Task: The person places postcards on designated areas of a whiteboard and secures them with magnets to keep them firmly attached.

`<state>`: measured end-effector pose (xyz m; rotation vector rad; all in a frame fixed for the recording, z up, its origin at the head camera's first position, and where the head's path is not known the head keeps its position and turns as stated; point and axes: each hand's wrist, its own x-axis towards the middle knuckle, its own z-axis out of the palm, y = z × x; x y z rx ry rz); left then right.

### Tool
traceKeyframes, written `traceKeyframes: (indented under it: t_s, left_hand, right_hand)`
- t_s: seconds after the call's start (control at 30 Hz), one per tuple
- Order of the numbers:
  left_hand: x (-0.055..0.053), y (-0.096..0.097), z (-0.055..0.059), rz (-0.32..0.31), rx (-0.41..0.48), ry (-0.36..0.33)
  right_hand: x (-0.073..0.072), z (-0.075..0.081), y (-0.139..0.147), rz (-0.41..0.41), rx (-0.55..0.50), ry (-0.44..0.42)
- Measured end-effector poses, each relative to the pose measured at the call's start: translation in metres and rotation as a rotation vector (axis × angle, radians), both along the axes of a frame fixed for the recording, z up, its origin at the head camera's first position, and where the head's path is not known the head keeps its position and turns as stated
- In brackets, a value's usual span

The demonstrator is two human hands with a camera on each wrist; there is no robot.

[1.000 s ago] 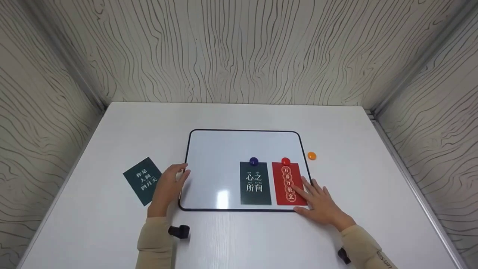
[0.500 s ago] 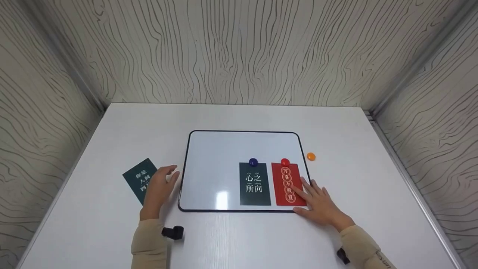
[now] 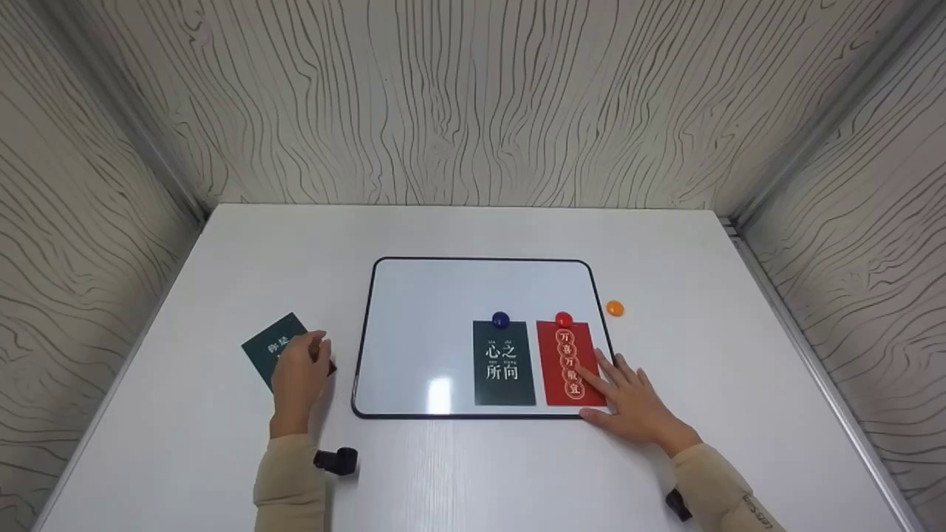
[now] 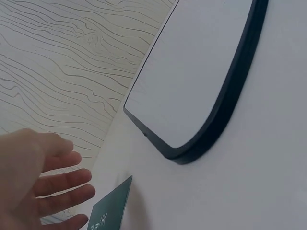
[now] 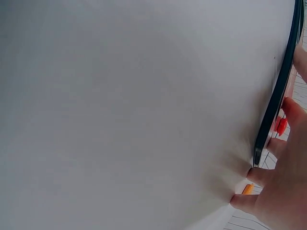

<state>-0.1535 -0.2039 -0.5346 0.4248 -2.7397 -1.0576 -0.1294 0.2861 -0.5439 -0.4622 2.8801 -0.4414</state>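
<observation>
- Dark-green rectangular paper card with white characters [image 3: 259, 357] is on the white tabletop [image 3: 502, 480], left of the black-rimmed whiteboard [image 3: 421, 332], apart from it.
- Left hand [image 3: 298, 377] has moved from the whiteboard's left edge to over this card; work seems to have shifted there.
- Its fingers are loosely bent; whether they grasp the card, I cannot tell.
- Right hand [image 3: 632, 405] rests, fingers spread and clasping nothing, at the whiteboard's right edge.
- Card's lettering top points far-left; its long axis slants from there to near-right.
</observation>
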Motion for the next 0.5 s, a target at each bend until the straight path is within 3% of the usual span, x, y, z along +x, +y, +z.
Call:
traceKeyframes:
  t_s: [0.5]
  left_hand:
    - [0.0082, -0.0062, -0.0047, 0.237, -0.001, 0.078]
  right_hand:
    - [-0.0002, 0.0006, -0.0002, -0.006, 0.007, -0.019]
